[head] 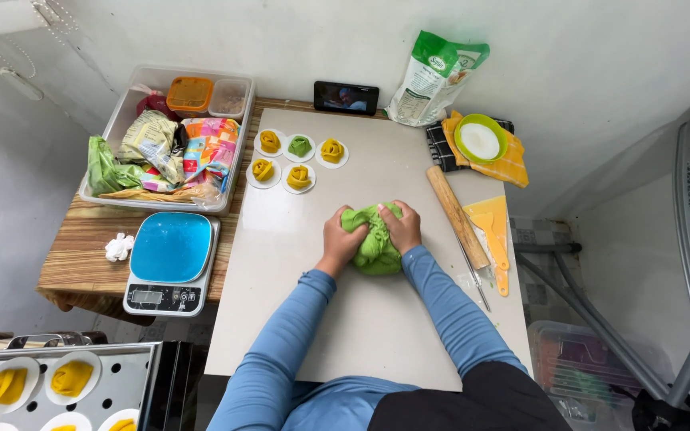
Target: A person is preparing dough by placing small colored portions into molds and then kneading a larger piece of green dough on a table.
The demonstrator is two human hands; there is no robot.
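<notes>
Dough [377, 247] on board [361, 335], scale [171, 263] left

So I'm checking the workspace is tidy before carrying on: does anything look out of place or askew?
Mostly tidy. One shaped piece among the five on paper rounds is green; the other four are yellow. A crumpled white wad lies loose beside the blue scale. Both hands press the green dough.

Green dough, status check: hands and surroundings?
Left hand and right hand both pressing green dough. Dough on board. Rolling pin lies right, apart.
</notes>
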